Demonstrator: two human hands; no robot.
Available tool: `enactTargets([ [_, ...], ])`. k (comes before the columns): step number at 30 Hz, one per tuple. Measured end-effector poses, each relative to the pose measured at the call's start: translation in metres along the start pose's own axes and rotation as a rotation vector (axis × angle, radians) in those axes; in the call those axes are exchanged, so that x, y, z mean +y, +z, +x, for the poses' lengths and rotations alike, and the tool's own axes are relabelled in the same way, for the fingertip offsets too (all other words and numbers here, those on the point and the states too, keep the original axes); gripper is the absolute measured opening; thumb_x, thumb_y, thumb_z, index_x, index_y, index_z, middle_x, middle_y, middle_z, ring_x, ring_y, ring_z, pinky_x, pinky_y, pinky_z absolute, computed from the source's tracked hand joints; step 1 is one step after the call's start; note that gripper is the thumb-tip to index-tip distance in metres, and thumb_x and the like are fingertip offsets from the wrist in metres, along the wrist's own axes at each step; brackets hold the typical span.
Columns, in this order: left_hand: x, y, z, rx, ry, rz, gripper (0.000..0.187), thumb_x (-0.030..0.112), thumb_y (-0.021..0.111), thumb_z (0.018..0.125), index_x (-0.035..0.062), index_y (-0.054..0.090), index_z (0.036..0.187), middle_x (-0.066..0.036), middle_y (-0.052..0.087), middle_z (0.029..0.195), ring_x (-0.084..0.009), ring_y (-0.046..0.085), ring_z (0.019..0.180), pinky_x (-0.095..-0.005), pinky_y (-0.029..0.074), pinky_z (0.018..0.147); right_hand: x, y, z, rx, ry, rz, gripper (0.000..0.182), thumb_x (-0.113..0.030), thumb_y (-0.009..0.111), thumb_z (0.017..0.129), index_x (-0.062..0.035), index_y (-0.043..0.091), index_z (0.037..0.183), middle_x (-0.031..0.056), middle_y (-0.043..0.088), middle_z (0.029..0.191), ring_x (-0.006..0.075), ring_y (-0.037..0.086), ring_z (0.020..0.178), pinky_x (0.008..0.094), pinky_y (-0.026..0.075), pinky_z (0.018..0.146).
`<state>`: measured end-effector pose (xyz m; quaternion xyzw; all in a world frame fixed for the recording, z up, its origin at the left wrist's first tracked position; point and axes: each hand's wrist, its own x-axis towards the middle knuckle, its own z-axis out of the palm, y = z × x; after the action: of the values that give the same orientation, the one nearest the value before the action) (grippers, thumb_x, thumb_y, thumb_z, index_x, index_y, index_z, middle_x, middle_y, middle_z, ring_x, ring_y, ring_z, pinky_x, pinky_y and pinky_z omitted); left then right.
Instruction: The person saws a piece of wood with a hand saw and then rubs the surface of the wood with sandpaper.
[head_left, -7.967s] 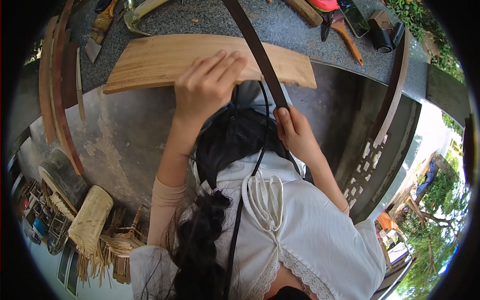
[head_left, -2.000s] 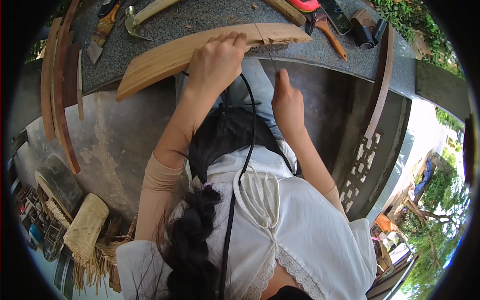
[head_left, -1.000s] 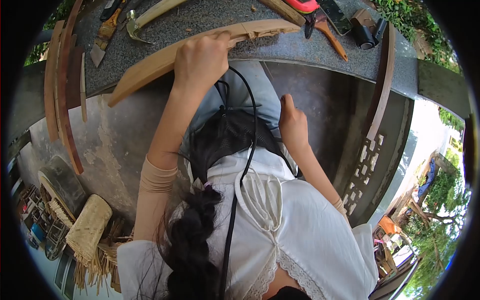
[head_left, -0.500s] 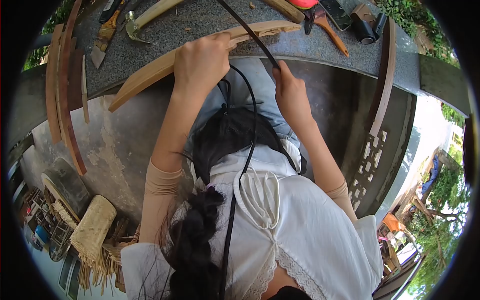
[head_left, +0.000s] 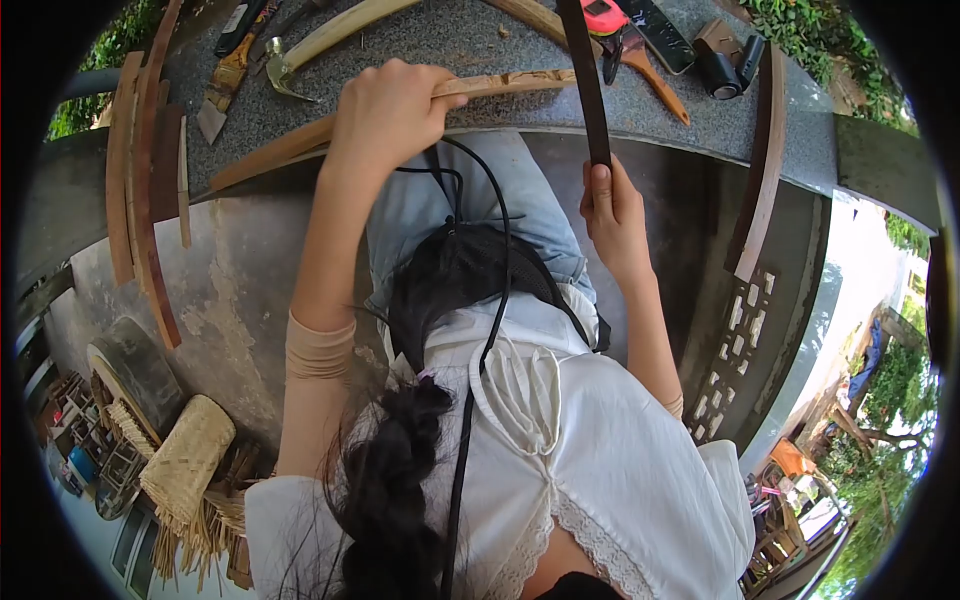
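My left hand is closed around a long pale wooden piece lying along the front edge of the stone-topped table. The piece's right end has rough notches on its upper side. In my right hand is a long, dark flat bar, held by its lower end with the thumb along its face. It stands nearly upright, its broad side towards me, and overlaps the right tip of the wood in this view.
A claw hammer and a paintbrush lie at the back left. Behind my right hand are a red tape measure, another brush, a phone and a black cylinder. Wooden strips overhang the left side; another strip overhangs the right.
My right hand has moved right and down, and the dark bar has swung from a slant to nearly upright. My left hand has shifted slightly left and up, the wood turning in its grip.
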<state>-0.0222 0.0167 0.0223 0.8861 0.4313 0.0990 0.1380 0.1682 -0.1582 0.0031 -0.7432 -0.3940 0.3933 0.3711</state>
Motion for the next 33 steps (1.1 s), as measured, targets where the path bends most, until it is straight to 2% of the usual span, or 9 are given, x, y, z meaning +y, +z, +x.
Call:
enactTargets([
  [2, -0.012, -0.006, 0.017, -0.046, 0.054, -0.019, 0.023, 0.033, 0.068, 0.081, 0.0122, 0.073, 0.089, -0.014, 0.063, 0.065, -0.03, 0.063, 0.061, -0.0396, 0.048, 0.059, 0.005, -0.003, -0.002, 0.036, -0.007, -0.025, 0.035, -0.033, 0.039, 0.102, -0.0022, 0.051, 0.091, 0.0051, 0.044, 0.055, 0.0139, 0.045, 0.051, 0.0307, 0.038, 0.052],
  [4, -0.027, -0.008, 0.039, -0.258, 0.087, -0.078, 0.034, 0.034, 0.068, 0.081, 0.0037, 0.062, 0.067, -0.013, 0.057, 0.055, -0.0278, 0.055, 0.051, -0.0405, 0.043, 0.055, 0.01, -0.006, -0.005, 0.191, -0.131, -0.136, 0.033, -0.031, 0.039, 0.102, -0.0025, 0.051, 0.091, 0.0068, 0.044, 0.054, 0.0166, 0.046, 0.048, 0.0323, 0.038, 0.049],
  [6, -0.043, -0.005, 0.062, -0.274, 0.115, -0.168, 0.043, 0.035, 0.071, 0.078, 0.0012, 0.052, 0.059, -0.013, 0.051, 0.052, -0.0242, 0.046, 0.047, -0.0388, 0.037, 0.051, 0.014, -0.014, -0.006, 0.199, -0.163, -0.185, 0.031, -0.029, 0.04, 0.102, -0.0028, 0.051, 0.091, 0.0088, 0.046, 0.054, 0.0184, 0.046, 0.046, 0.033, 0.037, 0.047],
  [10, -0.063, 0.009, 0.089, -0.377, 0.133, -0.103, 0.031, 0.032, 0.072, 0.078, 0.0017, 0.064, 0.076, -0.012, 0.058, 0.063, -0.0185, 0.051, 0.058, -0.0353, 0.038, 0.056, 0.017, -0.027, -0.005, 0.238, -0.194, -0.278, 0.027, -0.026, 0.041, 0.102, -0.0026, 0.049, 0.09, 0.0131, 0.046, 0.055, 0.0266, 0.046, 0.046, 0.0352, 0.037, 0.047],
  [12, -0.075, 0.025, 0.09, -0.212, 0.297, -0.282, 0.031, 0.032, 0.073, 0.076, 0.0024, 0.064, 0.084, -0.013, 0.062, 0.073, -0.0215, 0.058, 0.069, -0.0346, 0.043, 0.062, 0.018, -0.036, -0.001, 0.251, -0.216, -0.404, 0.025, -0.024, 0.043, 0.101, -0.0025, 0.049, 0.091, 0.0159, 0.044, 0.055, 0.0322, 0.045, 0.046, 0.0366, 0.036, 0.047],
  [13, -0.073, 0.02, 0.092, -0.329, 0.256, -0.276, 0.034, 0.033, 0.072, 0.076, 0.0022, 0.064, 0.089, -0.015, 0.065, 0.082, -0.0257, 0.061, 0.079, -0.0359, 0.046, 0.07, 0.015, -0.04, 0.0, 0.257, -0.231, -0.444, 0.02, -0.02, 0.045, 0.1, -0.0022, 0.05, 0.092, 0.0183, 0.047, 0.057, 0.036, 0.048, 0.048, 0.0398, 0.037, 0.047],
  [16, -0.078, 0.035, 0.088, -0.211, 0.29, -0.312, 0.035, 0.034, 0.072, 0.076, 0.0018, 0.065, 0.088, -0.015, 0.065, 0.084, -0.0289, 0.061, 0.08, -0.0382, 0.046, 0.071, 0.012, -0.048, 0.008, 0.291, -0.308, -0.579, 0.017, -0.018, 0.046, 0.098, -0.0027, 0.052, 0.093, 0.0201, 0.053, 0.061, 0.0385, 0.055, 0.054, 0.0441, 0.039, 0.049],
  [23, -0.077, 0.054, 0.075, -0.093, 0.229, -0.322, 0.033, 0.033, 0.068, 0.08, 0.004, 0.065, 0.096, -0.014, 0.06, 0.102, -0.0312, 0.056, 0.102, -0.0411, 0.045, 0.087, 0.006, -0.062, 0.038, 0.204, -0.36, -0.926, 0.02, -0.026, 0.045, 0.098, -0.0073, 0.053, 0.096, 0.02, 0.062, 0.068, 0.0415, 0.061, 0.067, 0.0495, 0.046, 0.056],
  [33, -0.032, 0.058, 0.073, -0.071, 0.216, -0.299, 0.032, 0.033, 0.068, 0.079, 0.0082, 0.069, 0.099, -0.01, 0.061, 0.107, -0.0322, 0.06, 0.101, -0.0434, 0.048, 0.085, -0.019, -0.053, 0.06, 0.179, -0.474, -0.924, 0.021, -0.023, 0.046, 0.098, -0.0043, 0.055, 0.101, 0.0225, 0.062, 0.073, 0.0439, 0.059, 0.068, 0.0509, 0.043, 0.057],
])
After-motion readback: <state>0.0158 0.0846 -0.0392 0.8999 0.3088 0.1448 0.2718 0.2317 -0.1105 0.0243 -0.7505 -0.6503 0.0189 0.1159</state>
